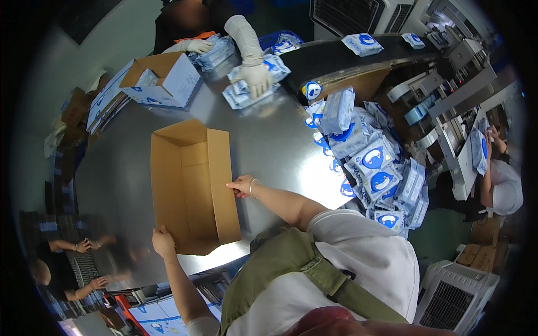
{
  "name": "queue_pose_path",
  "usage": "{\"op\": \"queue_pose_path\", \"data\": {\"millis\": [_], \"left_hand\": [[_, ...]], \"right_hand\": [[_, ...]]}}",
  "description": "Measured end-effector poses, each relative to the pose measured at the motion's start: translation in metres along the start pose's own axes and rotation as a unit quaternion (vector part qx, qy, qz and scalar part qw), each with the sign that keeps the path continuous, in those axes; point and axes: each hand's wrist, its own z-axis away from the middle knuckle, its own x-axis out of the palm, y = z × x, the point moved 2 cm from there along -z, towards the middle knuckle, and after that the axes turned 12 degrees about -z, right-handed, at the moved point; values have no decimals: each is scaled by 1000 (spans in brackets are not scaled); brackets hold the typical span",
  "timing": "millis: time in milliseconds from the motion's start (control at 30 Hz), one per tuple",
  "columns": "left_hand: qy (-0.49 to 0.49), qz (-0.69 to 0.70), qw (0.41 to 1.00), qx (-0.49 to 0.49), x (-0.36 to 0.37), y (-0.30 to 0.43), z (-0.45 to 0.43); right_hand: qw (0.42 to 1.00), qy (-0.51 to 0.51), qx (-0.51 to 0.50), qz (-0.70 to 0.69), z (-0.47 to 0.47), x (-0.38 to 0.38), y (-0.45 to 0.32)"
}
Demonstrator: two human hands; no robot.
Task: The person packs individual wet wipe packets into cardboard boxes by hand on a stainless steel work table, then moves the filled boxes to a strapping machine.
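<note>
An open, empty cardboard box (195, 189) lies before me on a shiny metal table (269, 143), its brown inside facing up. My left hand (163, 242) grips the box at its near left corner, with the fingers partly hidden. On the right wall my right hand (243, 186) has hold of the edge, thumb on the cardboard and a bracelet at the wrist. To the right, beyond my right arm, is a large heap of soft blue-and-white packs (374, 159) with a cartoon whale print.
Across the table, a co-worker's gloved hand (254, 80) rests on packs, near a printed box (164, 82) holding a pack. A conveyor belt (319, 63) carries packs at the back right. Machinery (445, 96) stands beyond the heap. Another person's hands (98, 282) are at left.
</note>
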Motion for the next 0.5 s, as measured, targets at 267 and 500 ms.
{"op": "queue_pose_path", "data": {"millis": [267, 500], "left_hand": [[20, -18, 1000, -1, 11, -17, -7], [51, -28, 998, 9, 18, -13, -4]], "right_hand": [[724, 12, -427, 542, 49, -104, 25], [681, 214, -556, 426, 69, -219, -130]]}}
